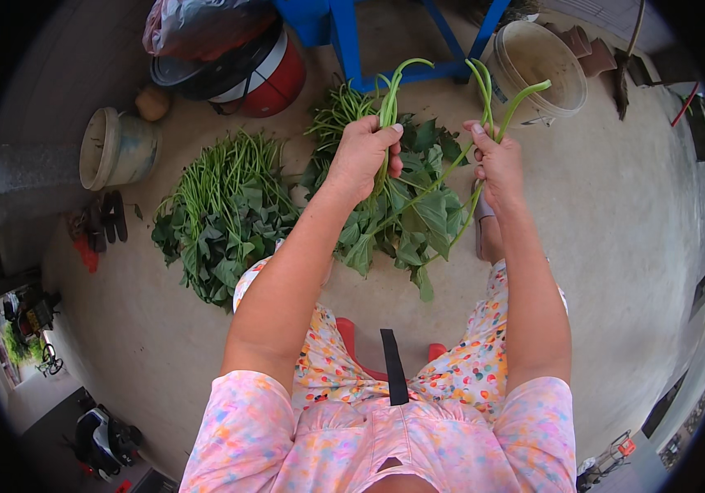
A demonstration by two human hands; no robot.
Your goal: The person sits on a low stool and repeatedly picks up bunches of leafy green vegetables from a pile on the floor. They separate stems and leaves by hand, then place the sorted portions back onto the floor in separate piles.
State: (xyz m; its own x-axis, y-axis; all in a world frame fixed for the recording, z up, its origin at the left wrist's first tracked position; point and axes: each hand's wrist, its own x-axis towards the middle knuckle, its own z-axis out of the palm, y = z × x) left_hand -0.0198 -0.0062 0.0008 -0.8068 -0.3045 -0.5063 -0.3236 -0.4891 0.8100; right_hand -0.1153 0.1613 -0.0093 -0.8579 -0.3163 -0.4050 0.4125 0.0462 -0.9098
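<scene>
My left hand (366,156) is closed round a bunch of long green leaf stems (390,103), whose curled ends stick up above the fist. Broad green leaves (430,215) hang below it. To the right, my right hand (498,164) pinches a few more leafy stems (482,82), with their cut-looking ends rising above the fingers. Below the hands, a pile of leafy stems (344,111) lies on the floor, partly hidden by my left hand and the hanging leaves. Left of my left forearm lies another large heap of stems and leaves (233,209).
A red bucket (280,82) with a dark lid and plastic bag stands at the far left, near a whitish pail (134,148). A blue frame (352,41) stands ahead, beside a pale round tub (562,70). Dark slippers (114,216) lie at left; a scooter (104,435) is at lower left.
</scene>
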